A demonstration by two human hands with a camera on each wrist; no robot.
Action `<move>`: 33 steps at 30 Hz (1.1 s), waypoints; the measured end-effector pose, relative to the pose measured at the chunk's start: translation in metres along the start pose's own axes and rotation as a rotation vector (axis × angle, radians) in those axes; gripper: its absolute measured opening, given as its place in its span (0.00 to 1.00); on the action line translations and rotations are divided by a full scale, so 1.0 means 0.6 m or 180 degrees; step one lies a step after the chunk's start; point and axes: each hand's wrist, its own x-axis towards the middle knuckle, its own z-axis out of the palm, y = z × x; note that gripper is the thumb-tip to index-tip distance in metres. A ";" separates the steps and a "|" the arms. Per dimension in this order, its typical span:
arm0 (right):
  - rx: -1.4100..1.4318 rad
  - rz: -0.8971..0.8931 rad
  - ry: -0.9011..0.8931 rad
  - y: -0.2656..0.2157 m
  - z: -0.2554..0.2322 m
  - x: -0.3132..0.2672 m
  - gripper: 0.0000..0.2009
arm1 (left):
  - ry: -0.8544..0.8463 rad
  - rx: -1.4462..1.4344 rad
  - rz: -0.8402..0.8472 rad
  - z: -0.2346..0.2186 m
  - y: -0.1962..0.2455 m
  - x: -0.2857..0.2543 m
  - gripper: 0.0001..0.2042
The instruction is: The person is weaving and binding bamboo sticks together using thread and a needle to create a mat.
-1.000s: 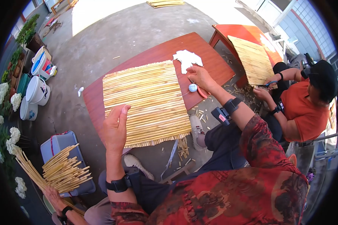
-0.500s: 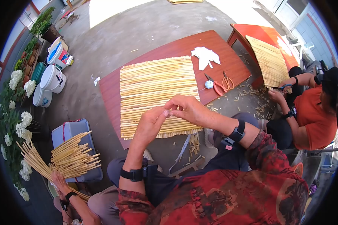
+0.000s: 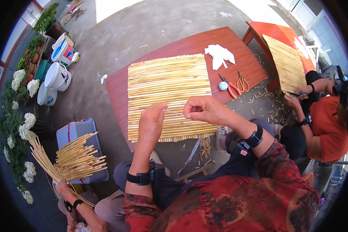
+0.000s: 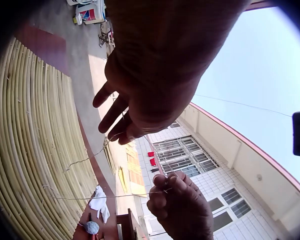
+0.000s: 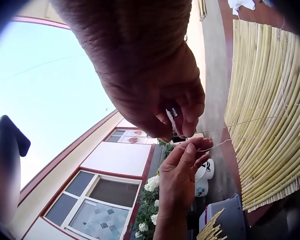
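A mat of straw-coloured sticks (image 3: 166, 87) lies flat on a reddish-brown table (image 3: 236, 42). Over its near part, my left hand (image 3: 151, 121) and right hand (image 3: 207, 111) hold a thin pale string (image 3: 174, 112) stretched across the short gap between them. Thumb and fingertips of each hand pinch it. In the left wrist view, string (image 4: 115, 196) also runs from my right hand (image 4: 182, 207) toward the mat (image 4: 35, 135). The right wrist view shows strands reaching the mat (image 5: 265, 100) from both hands, with the left hand (image 5: 177, 182) below the right.
Right of the mat lie a string ball (image 3: 223, 86), red-handled pliers (image 3: 233, 89), scissors (image 3: 242, 82) and a white cloth (image 3: 219, 55). A person in orange (image 3: 324, 123) cuts at another mat (image 3: 286, 62). At left, another person's hand (image 3: 62, 187) holds sticks beside a grey bin (image 3: 98, 135).
My right hand has come from beside the string ball to meet my left over the mat. Since then the two have drawn slightly apart, with string between them. The head view has shifted.
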 end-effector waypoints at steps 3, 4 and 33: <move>-0.0175 -0.0009 -0.0485 -0.002 0.018 -0.007 0.06 | 0.0128 -0.0685 -0.0561 0.005 0.008 -0.003 0.08; -0.0534 -0.0288 -0.0627 0.000 0.024 -0.007 0.07 | 0.0313 -0.1075 -0.0664 0.003 0.015 -0.001 0.09; 0.2367 0.0563 0.0186 0.011 0.067 0.048 0.08 | 0.0133 -0.3834 -0.0469 0.023 0.035 -0.016 0.20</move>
